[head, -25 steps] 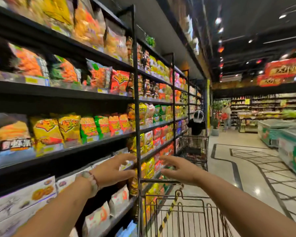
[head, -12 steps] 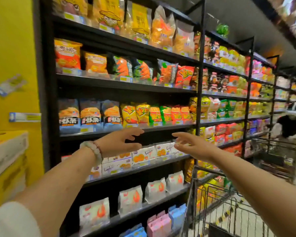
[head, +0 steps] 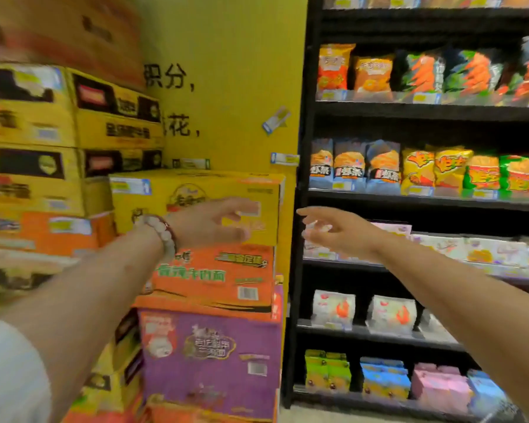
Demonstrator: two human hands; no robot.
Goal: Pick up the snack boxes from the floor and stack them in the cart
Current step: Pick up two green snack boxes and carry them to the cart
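Far left, stacked yellow cartons (head: 28, 123) rise in a blurred wall, with an orange carton (head: 40, 232) lower down. Next comes a nearer column: a yellow snack box (head: 196, 190) on top, an orange snack box (head: 214, 276) under it, and a purple snack box (head: 211, 361) below that; the floor under the column is not in view. The left hand (head: 208, 224), a pale bead bracelet (head: 162, 236) at its wrist, reaches out in front of the yellow snack box's face, its grip wide, fingers spread and holding nothing; blur hides whether the fingertips touch the cardboard. That box lies straight ahead of this hand and to the left of the other, its long axis running left to right across the view. The right hand (head: 339, 233) hangs past the box's right edge, in front of the black shelf rack (head: 300, 209), grip also wide and empty. So the left hand is the nearer one, and my guess is the right must swing leftward to catch the far side before a two-handed lift. Bagged snacks (head: 379, 166) fill the rack to the right. The cart is out of view.
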